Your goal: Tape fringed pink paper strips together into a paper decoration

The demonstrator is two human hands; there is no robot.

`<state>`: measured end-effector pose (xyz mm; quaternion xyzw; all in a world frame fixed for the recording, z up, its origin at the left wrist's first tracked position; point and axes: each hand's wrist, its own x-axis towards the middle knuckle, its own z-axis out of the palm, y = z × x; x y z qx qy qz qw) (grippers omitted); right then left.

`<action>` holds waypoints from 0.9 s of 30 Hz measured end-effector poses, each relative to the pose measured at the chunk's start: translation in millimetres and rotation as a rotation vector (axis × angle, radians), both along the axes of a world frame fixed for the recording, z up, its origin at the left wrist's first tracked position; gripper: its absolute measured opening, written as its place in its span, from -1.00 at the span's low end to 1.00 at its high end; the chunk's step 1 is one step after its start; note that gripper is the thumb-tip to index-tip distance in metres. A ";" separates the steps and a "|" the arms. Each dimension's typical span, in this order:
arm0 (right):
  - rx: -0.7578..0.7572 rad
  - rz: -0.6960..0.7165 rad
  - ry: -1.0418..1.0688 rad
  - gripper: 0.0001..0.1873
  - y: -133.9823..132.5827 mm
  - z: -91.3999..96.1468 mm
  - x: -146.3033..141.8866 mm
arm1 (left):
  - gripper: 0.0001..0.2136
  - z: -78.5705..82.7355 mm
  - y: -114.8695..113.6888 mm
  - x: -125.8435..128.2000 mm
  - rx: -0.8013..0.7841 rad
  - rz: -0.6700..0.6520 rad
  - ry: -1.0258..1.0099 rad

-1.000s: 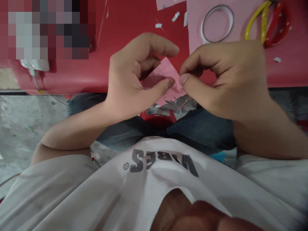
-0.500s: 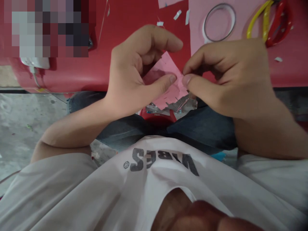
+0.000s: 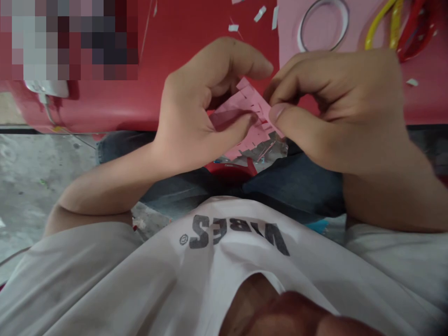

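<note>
I see the pink paper (image 3: 241, 105) between both hands, just over the near edge of the red table (image 3: 87, 109). Its long axis goes from the table toward the lap, a little tilted. The right hand (image 3: 339, 112) pinches its right edge; the left hand (image 3: 196, 107) holds it with the thumb on top. The edges have many small cuts, like a fringe.

Soft, diffuse light is falling across the frame, leaving only mild shadows under the right hand (image 3: 339, 112). Wide-angle distortion is bowing the red counter (image 3: 105, 105) edge, a pixelated block (image 3: 66, 39) is masking the upper left, and a blurred foreground shape (image 3: 287, 317) is sitting out of focus below.
</note>
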<state>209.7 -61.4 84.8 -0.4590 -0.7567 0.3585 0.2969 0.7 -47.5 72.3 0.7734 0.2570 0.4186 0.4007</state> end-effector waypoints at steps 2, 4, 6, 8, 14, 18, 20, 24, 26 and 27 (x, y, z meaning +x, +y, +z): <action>-0.013 0.002 0.002 -0.84 0.2 0.1 -0.4 | -0.55 0.6 -1.1 -5.2 -0.031 0.010 0.024; -0.022 -0.008 0.005 -0.83 0.3 0.3 -1.0 | -0.67 1.5 -3.5 -10.8 -0.098 0.056 0.124; -0.017 -0.013 0.011 -0.82 0.4 0.3 -1.8 | -0.75 1.7 -6.6 -14.0 -0.144 0.141 0.195; -0.014 -0.011 0.016 -0.82 0.3 0.0 -2.5 | -0.77 0.4 -9.3 -13.8 -0.150 0.181 0.210; -0.033 -0.015 0.025 -0.81 0.3 -0.3 -3.9 | -0.80 -10.5 -9.0 -8.2 -0.047 0.227 0.083; -0.032 -0.015 0.017 -0.80 0.1 0.5 -4.9 | -0.80 -9.6 -7.2 -10.5 -0.051 0.196 0.098; -0.023 -0.008 -0.001 -0.81 -0.1 0.5 -5.1 | -0.80 -7.9 -6.8 -11.9 -0.032 0.186 0.064; 0.059 0.015 -0.095 -0.84 1.1 -0.3 -2.6 | -0.79 -11.7 -3.8 -12.4 -0.055 0.140 0.089; 0.112 0.036 -0.151 -0.87 2.8 -1.3 0.1 | -0.78 -15.1 -1.5 -11.9 -0.008 0.130 -0.013; 0.138 0.050 -0.170 -0.87 3.7 -2.0 1.7 | -0.78 -15.6 -0.7 -11.9 -0.012 0.110 -0.029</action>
